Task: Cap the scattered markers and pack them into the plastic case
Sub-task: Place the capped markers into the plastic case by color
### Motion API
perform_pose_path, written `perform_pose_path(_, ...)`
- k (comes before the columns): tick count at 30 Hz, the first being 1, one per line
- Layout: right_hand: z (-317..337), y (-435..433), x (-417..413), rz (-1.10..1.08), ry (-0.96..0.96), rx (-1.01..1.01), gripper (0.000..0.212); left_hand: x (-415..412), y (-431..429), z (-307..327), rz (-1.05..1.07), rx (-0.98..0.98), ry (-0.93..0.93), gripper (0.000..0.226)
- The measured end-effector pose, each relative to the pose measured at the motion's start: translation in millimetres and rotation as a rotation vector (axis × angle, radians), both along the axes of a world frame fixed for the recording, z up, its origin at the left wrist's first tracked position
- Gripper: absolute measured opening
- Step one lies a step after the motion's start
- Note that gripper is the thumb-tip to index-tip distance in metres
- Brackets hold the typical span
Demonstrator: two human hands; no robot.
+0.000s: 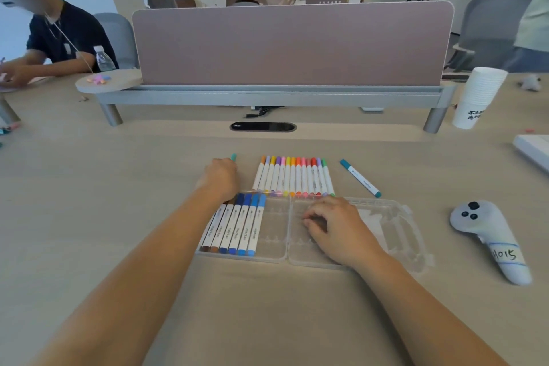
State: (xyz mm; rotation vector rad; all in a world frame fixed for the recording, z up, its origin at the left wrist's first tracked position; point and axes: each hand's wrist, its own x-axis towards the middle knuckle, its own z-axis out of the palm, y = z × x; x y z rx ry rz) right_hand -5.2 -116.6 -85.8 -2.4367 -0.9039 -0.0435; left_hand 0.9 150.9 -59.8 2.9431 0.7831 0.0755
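Beige desk (89, 217) w/ plastic case (276, 235), pink divider (292, 44) behind, office rm.

Both forearms bare, reaching forward, palms down. Left hand (221, 180) is further out, fingers closed round a marker (233, 157), teal end sticking out past the knuckles. Right hand (335, 226) is nearer, wrist straight, fingers loosely curled, tips resting on the case (395, 226), gripping nothing.

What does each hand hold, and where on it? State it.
The left hand grips a teal marker round its barrel; the right hand rests on the plastic case, holding nothing.
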Motion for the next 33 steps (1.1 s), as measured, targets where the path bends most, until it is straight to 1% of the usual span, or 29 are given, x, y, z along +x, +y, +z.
perform_pose_path(3, 6.5, -1.8, 5.9, -0.067, -0.049, 0.088, 0.02, 8.9, -11.2, 1.4, 0.04, -0.072, -0.053, 0.029)
perform_pose_path(5, 13.5, -9.1, 24.2, -0.191, -0.135, 0.126, 0.017, 13.1, -18.2, 1.3, -0.006, -0.126, -0.072, 0.023)
perform_pose_path(7, 19.3, -21.0, 52.5, -0.359, -0.185, 0.041, 0.02, 14.8, -21.6, -0.6, -0.061, -0.178, -0.121, 0.023)
perform_pose_path(9, 23.1, -32.5, 78.3, -0.506, -0.107, -0.153, 0.026, 12.3, -23.8, -0.9, -0.102, -0.231, -0.159, 0.028)
perform_pose_path(11, 24.3, -38.8, 93.6, -0.576, 0.013, -0.289, 0.021, 7.7, -25.5, 0.2, -0.126, -0.268, -0.186, 0.035)
perform_pose_path(13, 22.5, -40.1, 102.9, -0.591, 0.074, -0.319, 0.014, 2.6, -26.7, 0.2, -0.134, -0.337, -0.261, 0.04)
perform_pose_path(15, 22.0, -39.6, 107.7, -0.602, 0.085, -0.321, 0.011, -4.0, -29.3, 1.5, -0.112, -0.412, -0.367, 0.039)
perform_pose_path(17, 23.7, -38.3, 108.0, -0.596, 0.067, -0.273, 0.014, -11.5, -37.7, 4.4, -0.112, -0.484, -0.477, 0.037)
perform_pose_path(18, 25.2, -36.4, 105.6, -0.585, 0.081, -0.191, 0.016, -14.6, -43.5, 6.0, -0.129, -0.516, -0.521, 0.035)
perform_pose_path(19, 27.6, -33.0, 99.7, -0.564, 0.118, -0.066, 0.015, -18.4, -49.9, 8.1, -0.151, -0.55, -0.549, 0.034)
perform_pose_path(21, 32.1, -21.0, 79.4, -0.472, 0.212, 0.19, 0.016, -25.3, -61.4, 13.4, -0.188, -0.669, -0.545, 0.033)
perform_pose_path(24, 36.4, 2.4, 34.8, -0.298, 0.239, 0.367, 0.023, -34.0, -74.6, 17.5, -0.211, -0.914, -0.474, 0.04)
perform_pose_path(25, 36.4, 10.2, 19.3, -0.256, 0.255, 0.403, 0.023, -36.8, -77.7, 18.0, -0.2, -1.029, -0.473, 0.042)
perform_pose_path(27, 34.8, 23.0, -5.8, -0.196, 0.26, 0.407, 0.021, -40.0, -80.7, 17.2, -0.15, -1.294, -0.51, 0.041)
perform_pose_path(28, 33.8, 28.9, -15.7, -0.178, 0.249, 0.387, 0.019, -41.8, -80.0, 16.5, -0.13, -1.379, -0.532, 0.036)
perform_pose_path(30, 31.0, 37.2, -30.1, -0.136, 0.217, 0.348, 0.018, -46.5, -77.7, 17.7, -0.126, -1.428, -0.525, 0.025)
perform_pose_path(32, 25.3, 41.8, -37.7, -0.072, 0.171, 0.281, 0.016, -52.2, -73.6, 18.7, -0.155, -1.397, -0.457, 0.009)
perform_pose_path(33, 21.6, 42.4, -40.0, -0.03, 0.149, 0.227, 0.013, -55.2, -70.6, 18.9, -0.155, -1.373, -0.416, 0.005)
